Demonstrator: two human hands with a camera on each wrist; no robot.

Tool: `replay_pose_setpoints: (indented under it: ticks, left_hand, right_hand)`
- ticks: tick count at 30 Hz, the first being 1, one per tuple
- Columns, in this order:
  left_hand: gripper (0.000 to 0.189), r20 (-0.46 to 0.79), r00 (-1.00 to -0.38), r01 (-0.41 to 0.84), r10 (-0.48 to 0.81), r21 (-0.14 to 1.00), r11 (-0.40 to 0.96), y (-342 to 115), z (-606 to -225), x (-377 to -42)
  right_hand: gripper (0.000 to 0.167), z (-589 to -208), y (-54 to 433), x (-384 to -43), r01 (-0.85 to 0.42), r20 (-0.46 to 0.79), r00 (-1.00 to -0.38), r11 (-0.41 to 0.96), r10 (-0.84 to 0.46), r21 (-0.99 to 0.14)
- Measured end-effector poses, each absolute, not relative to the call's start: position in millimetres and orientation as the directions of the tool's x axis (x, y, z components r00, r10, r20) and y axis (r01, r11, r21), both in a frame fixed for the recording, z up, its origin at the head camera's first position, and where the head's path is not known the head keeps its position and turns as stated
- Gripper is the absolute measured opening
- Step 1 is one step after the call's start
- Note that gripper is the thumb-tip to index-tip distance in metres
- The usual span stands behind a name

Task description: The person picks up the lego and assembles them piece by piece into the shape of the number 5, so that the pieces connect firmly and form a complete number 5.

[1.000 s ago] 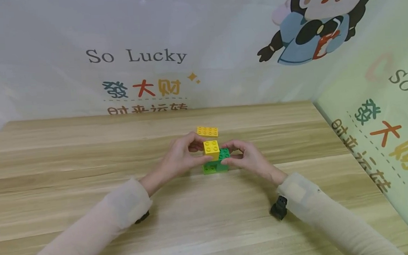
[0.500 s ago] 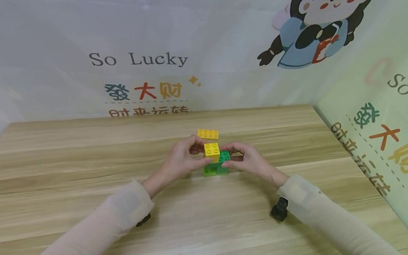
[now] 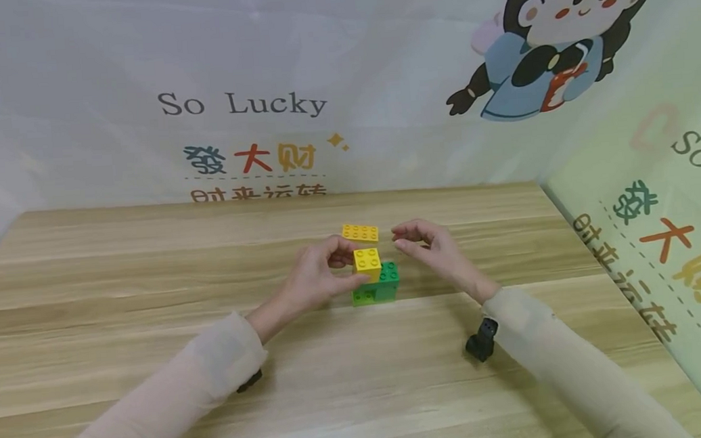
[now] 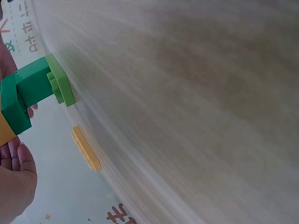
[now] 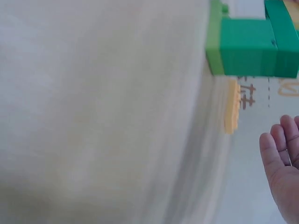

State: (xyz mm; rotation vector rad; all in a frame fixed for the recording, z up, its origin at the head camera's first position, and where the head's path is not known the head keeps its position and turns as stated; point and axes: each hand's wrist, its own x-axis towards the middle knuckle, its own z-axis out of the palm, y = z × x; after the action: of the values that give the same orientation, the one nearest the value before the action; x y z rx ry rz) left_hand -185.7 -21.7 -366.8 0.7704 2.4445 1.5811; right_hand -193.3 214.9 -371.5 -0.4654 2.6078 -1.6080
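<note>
A small stack of toy building bricks stands on the wooden table in the head view. At its base lies a light green plate (image 3: 363, 299), with dark green bricks (image 3: 389, 273) above it. A square yellow brick (image 3: 366, 264) tops the stack on its left side. My left hand (image 3: 316, 273) pinches this yellow brick between thumb and fingers. Apart from the stack, my right hand (image 3: 436, 245) hovers to its right with loosely bent fingers and nothing in them. The right wrist view shows a gap between the right hand (image 5: 282, 170) and the green bricks (image 5: 250, 46).
Behind the stack lies a thin yellow plate (image 3: 360, 232) with studs, flat on the wooden table (image 3: 148, 294). A printed white backdrop (image 3: 106, 127) rises along the table's far edge, and another printed sheet (image 3: 650, 225) borders the right side.
My right hand has let go of the green bricks and moved up and right, away from the stack. The left hand keeps its pinch on the yellow brick.
</note>
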Motion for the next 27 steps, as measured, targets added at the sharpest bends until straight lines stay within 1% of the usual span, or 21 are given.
replay_pose_setpoints:
  ticks: [7,17,22,27]
  left_hand:
    - [0.039,0.166,-0.865,0.343,0.474,0.885,0.316,-22.0,-367.9,-185.2]
    - [0.037,0.176,-0.859,0.347,0.480,0.890,0.295,-23.6,-370.1,-185.6]
    - [0.036,0.183,-0.857,0.346,0.481,0.896,0.277,-23.7,-369.9,-185.7]
    - [0.037,0.198,-0.855,0.360,0.480,0.893,0.272,-22.9,-368.6,-185.6]
  right_hand:
    - [0.034,-364.3,209.6,-219.7,-0.264,0.139,-0.953,0.511,-0.270,-0.818]
    - [0.039,-369.1,190.4,-248.4,-0.319,0.103,-0.925,0.597,-0.367,-0.736]
    - [0.042,-372.6,183.2,-259.4,-0.360,0.084,-0.902,0.629,-0.423,-0.689]
    - [0.044,-375.3,178.1,-267.7,-0.377,0.048,-0.891,0.678,-0.450,-0.630]
